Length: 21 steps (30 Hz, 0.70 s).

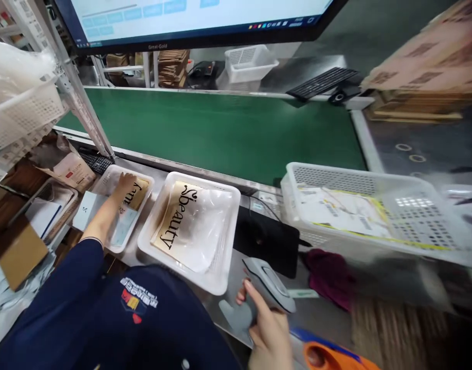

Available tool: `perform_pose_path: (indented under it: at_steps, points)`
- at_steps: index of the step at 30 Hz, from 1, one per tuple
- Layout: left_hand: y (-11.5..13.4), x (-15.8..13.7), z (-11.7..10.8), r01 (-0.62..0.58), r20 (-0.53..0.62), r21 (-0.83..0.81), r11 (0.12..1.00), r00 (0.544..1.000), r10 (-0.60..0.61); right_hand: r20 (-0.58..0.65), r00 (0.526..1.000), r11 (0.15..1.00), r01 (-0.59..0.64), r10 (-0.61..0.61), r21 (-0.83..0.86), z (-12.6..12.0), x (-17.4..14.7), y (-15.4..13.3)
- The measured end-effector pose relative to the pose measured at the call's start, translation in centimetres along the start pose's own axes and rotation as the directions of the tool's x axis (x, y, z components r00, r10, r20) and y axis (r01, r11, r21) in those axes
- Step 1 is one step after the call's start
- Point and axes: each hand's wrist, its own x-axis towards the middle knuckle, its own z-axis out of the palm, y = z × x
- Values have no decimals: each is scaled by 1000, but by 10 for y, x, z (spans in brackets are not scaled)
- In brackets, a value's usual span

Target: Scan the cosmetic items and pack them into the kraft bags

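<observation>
Green conveyor, scanner partly hidden

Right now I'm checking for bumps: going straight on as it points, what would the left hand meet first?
Probably its basket's far wall, just ahead of the left hand. Depth is unclear, so it might brush the bag first.

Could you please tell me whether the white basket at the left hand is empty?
Not empty: a tan package with black lettering and a pale-blue item show inside the white basket, by the left hand.
</observation>
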Motion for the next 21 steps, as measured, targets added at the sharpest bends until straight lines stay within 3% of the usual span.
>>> perform_pose_path:
  at_steps: [3, 6, 10, 12, 14, 17, 19, 21]
  points:
    - [0, -6, -1, -27, 24, 8, 1000, 999, 26, 26, 999, 999, -30, 31, -23, 2, -2, 4]
    - [0, -10, -17, -49, 38, 9, 999, 998, 49, 62, 998, 997, 19, -15, -74, 1, -2, 5]
    - [-17, -25, -65, -82, 1, 39, 996, 997, 82, 106, 984, 957, 168, -146, -235, -2, 7, -2]
    - [-30, -41, -92, -134, -103, -8, 991, 986, 132, 135, 976, 935, 205, -173, -289, 1, 13, -10]
    - [-39, -60, -115, -243, -287, -129, 961, 937, 199, 167, 973, 932, 205, -160, -299, 11, 17, -21]
    - [-34, -87, -136, -464, -585, -333, 821, 784, 205, 299, 949, 934, 192, -99, -302, 36, 16, -41]
    - [-19, -97, -143, -578, -710, -438, 689, 692, 129, 423, 903, 923, 228, -81, -310, 59, 10, -56]
    - [2, -102, -147, -668, -763, -522, 530, 643, 60, 538, 834, 903, 317, -120, -290, 82, 2, -69]
